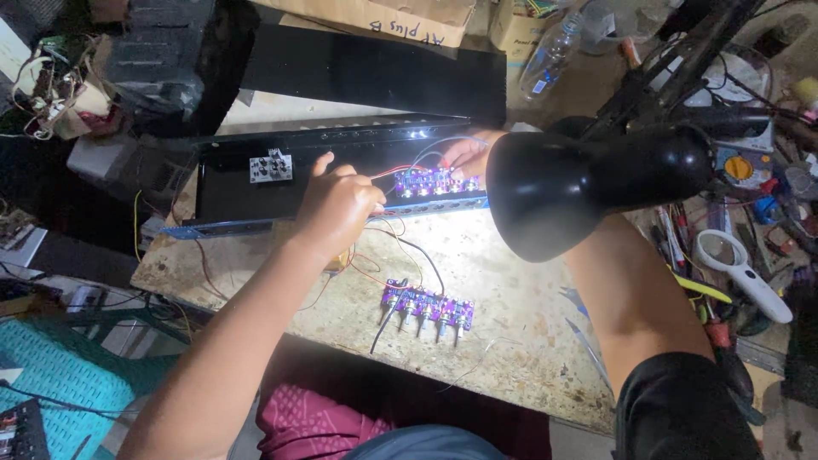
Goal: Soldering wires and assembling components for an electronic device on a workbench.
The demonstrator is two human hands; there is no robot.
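Single view only, head-worn camera. Looks steeply down from above the near edge of the table [511, 281], facing the far side, close range. Both forearms enter from the near edge; a black lamp shade [554, 192] intrudes at right

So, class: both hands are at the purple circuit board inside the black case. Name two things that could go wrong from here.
1. The left hand and right hand work among thin wires at the purple board; a tug might pull one loose.
2. The lamp hangs close over the right forearm and may get knocked.
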